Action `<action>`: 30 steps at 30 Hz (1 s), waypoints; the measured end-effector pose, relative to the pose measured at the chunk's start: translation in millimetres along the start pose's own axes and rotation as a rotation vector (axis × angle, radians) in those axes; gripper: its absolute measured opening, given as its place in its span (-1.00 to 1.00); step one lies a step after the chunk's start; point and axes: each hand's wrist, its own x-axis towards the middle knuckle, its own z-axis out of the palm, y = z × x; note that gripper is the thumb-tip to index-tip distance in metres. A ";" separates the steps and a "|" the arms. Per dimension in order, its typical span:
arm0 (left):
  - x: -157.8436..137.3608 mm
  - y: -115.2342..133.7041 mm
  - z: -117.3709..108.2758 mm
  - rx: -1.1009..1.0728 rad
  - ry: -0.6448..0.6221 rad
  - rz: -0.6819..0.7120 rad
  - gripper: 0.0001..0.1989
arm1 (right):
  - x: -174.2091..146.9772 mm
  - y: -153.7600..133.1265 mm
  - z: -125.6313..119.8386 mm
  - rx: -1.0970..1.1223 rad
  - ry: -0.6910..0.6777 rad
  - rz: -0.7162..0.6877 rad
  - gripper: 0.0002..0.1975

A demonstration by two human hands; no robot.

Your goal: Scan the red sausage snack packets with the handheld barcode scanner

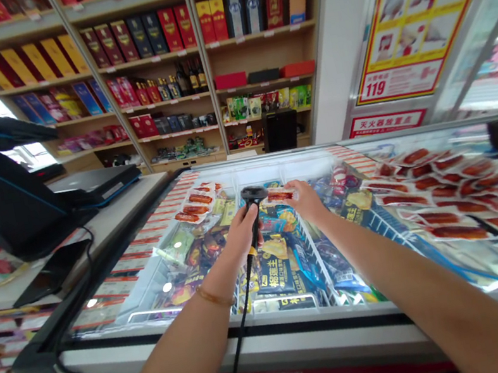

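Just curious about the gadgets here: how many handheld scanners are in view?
1: the black scanner, gripped in the left hand above the freezer; others could be hidden.

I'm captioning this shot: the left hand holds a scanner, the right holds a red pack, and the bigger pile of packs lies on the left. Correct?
Not the pile: the head view shows the bigger pile on the right. The left hand does hold a scanner, the right hand a red pack.
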 end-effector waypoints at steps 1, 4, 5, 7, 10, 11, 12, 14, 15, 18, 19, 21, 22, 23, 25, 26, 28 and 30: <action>-0.2 0.4 -0.5 0.001 -0.003 0.001 -0.55 | 0.4 0.5 0.0 0.039 0.010 0.046 -0.74; -0.6 0.9 -1.2 -0.002 -0.011 0.002 -0.54 | 2.1 2.4 -0.3 0.135 0.060 0.159 -0.75; -0.8 0.8 -1.2 -0.005 -0.015 0.003 -0.54 | 2.5 2.7 -0.6 0.162 0.095 0.169 -0.74; -1.4 0.4 -0.8 -0.012 -0.028 0.006 -0.55 | 3.0 2.4 -1.3 0.216 0.156 0.166 -0.71; -2.3 -0.6 -0.3 -0.004 -0.074 0.011 -0.54 | 2.6 -0.3 -2.8 0.251 0.176 0.177 -0.67; -2.4 -1.0 -0.2 0.002 -0.088 0.015 -0.54 | 2.4 -1.4 -3.3 0.250 0.178 0.182 -0.66; -2.4 -1.4 -0.2 0.006 -0.098 0.019 -0.54 | 2.1 -2.4 -3.7 0.247 0.181 0.185 -0.65; -2.2 -2.1 -0.4 0.009 -0.108 0.022 -0.54 | 1.7 -3.9 -4.2 0.256 0.186 0.180 -0.65; -2.1 -2.4 -0.5 0.007 -0.110 0.023 -0.54 | 1.6 -4.4 -4.2 0.266 0.187 0.176 -0.66; -1.9 -2.4 -0.7 0.000 -0.111 0.026 -0.54 | 1.2 -4.8 -3.7 0.276 0.182 0.164 -0.66; -2.0 -2.2 -0.8 0.000 -0.109 0.027 -0.54 | 1.0 -4.7 -3.5 0.268 0.178 0.164 -0.66; -2.4 -1.5 -1.0 0.002 -0.104 0.030 -0.54 | 0.9 -4.3 -2.9 0.245 0.168 0.171 -0.66; -2.6 -1.2 -1.1 0.004 -0.104 0.030 -0.54 | 0.9 -3.9 -2.5 0.238 0.165 0.174 -0.66; -2.8 -1.0 -1.1 0.004 -0.104 0.028 -0.54 | 0.9 -3.5 -2.3 0.236 0.163 0.176 -0.66; -3.3 -1.0 -0.4 -0.002 -0.110 0.017 -0.52 | 0.9 -2.3 -1.9 0.240 0.159 0.171 -0.65; -3.6 -1.2 0.2 -0.008 -0.111 0.010 -0.52 | 0.9 -1.5 -1.8 0.239 0.158 0.165 -0.65; -4.4 -1.3 2.4 -0.023 -0.087 -0.001 -0.53 | 0.8 0.5 -1.6 0.221 0.155 0.159 -0.66; -5.6 0.4 4.5 -0.042 -0.023 -0.017 -0.54 | 1.8 2.0 -0.3 0.188 0.155 0.152 -0.67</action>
